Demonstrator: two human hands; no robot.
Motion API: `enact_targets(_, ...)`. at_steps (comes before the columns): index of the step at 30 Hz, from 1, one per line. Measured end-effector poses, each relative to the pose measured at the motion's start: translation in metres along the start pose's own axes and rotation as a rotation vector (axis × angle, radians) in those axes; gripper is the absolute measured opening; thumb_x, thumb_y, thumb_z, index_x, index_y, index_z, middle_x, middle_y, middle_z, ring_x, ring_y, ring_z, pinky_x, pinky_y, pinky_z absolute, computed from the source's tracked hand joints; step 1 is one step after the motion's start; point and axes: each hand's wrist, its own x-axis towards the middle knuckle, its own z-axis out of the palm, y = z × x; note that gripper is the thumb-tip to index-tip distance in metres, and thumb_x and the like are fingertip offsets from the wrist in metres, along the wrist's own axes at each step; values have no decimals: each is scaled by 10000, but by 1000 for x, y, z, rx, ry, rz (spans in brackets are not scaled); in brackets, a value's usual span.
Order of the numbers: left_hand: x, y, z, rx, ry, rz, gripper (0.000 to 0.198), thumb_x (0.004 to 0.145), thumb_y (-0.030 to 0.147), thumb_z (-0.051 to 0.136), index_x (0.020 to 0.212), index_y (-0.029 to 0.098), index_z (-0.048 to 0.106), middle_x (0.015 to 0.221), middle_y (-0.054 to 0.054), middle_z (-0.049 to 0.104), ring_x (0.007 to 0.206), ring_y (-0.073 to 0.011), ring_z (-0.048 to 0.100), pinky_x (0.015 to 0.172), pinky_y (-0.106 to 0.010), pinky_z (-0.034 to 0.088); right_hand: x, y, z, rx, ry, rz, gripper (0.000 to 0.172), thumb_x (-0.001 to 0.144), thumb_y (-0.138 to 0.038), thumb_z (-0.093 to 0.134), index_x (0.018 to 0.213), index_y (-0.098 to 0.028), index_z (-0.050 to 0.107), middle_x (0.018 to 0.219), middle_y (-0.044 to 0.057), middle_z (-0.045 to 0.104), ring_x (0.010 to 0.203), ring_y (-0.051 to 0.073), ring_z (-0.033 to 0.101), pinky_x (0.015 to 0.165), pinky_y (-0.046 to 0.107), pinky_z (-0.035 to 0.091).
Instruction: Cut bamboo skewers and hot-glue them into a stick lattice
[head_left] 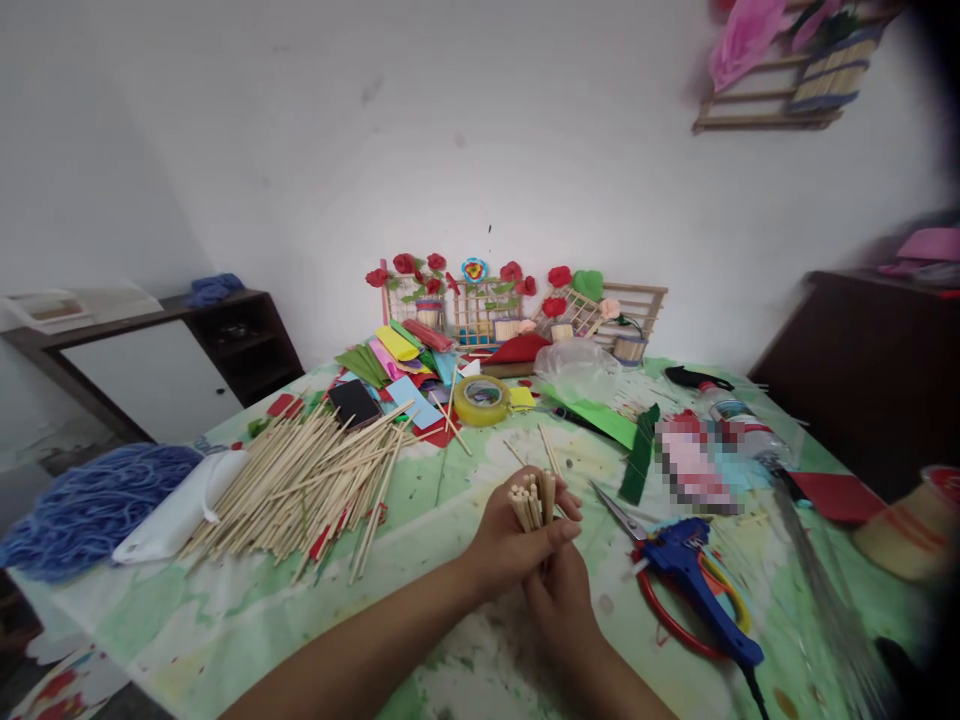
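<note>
The table (225, 625) is covered with a green-and-white patterned cloth. A pile of loose wooden sticks (300, 480) lies on its left side, near a mass of blue yarn (105, 500). A blue glue gun (694, 575) lies across red-handled scissors (619, 513), right of the hands. The left hand (506, 525) is curled around a stick bundle (529, 505). The right hand (562, 590) presses against it from below; whether it grips the sticks cannot be told. The bundle projects upward above the table, ends exposed.
</note>
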Motion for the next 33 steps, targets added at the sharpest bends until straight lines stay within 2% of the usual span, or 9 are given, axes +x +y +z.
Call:
enact_targets(3,6,7,2,-35,4,28,404,667,255,720,995,186,494,785,-31,636,816,-187,614,774,-346,459,0,0,1,39,7,40,414,805,-204,425,1215,-152,406,1154,124,579,1103,234,536,895,374,448)
enact_targets(5,9,12,5,-57,3,17,399,672,265,716,991,185,489,762,-26,632,770,-182,625,729,-326,467,1,0,1,59,14,42,441,806,-212,428,1243,-168,384,1185,117,565,1108,231,533,900,377,444)
enact_targets(10,9,19,11,-105,12,-76,303,688,311,697,885,166,518,603,37,535,506,-98,553,520,-226,436,5,1,0,42,9,11,340,816,-242,441,1144,-176,501,1064,90,631,1039,235,573,856,350,472)
enact_targets(13,6,21,11,-46,11,-80,267,706,351,673,839,159,544,598,32,516,448,-63,469,449,-192,380,7,1,-1,72,-15,5,245,826,-239,438,1027,-193,570,970,61,656,967,222,605,819,323,487)
enact_targets(18,1,30,13,50,-87,5,337,663,353,713,906,172,565,697,-4,542,586,-101,512,544,-222,410,3,-1,-1,76,28,-6,198,818,-242,447,943,-198,594,905,53,654,887,214,616,795,320,487)
enact_targets(21,2,30,12,24,-107,105,423,636,381,731,963,175,561,783,-26,539,690,-131,531,650,-269,437,2,-1,0,93,-15,32,178,805,-241,447,895,-188,592,843,52,645,877,222,605,781,328,487)
enact_targets(23,5,26,10,5,-87,122,425,651,409,713,968,175,556,789,-25,537,686,-129,532,684,-290,441,4,0,1,119,-66,69,191,801,-235,440,904,-183,592,855,55,646,869,226,600,755,332,492)
enact_targets(28,15,9,4,-90,-56,49,459,653,475,689,946,172,509,662,22,527,523,-83,488,550,-236,411,10,3,4,193,-46,102,237,795,-225,449,981,-159,579,906,56,644,829,209,592,724,317,483)
enact_targets(33,16,5,3,-144,-66,20,554,652,518,668,1031,173,455,683,20,527,511,-78,460,516,-220,389,10,4,4,184,-39,115,264,824,-267,421,1011,-145,562,844,50,633,729,188,579,643,287,473)
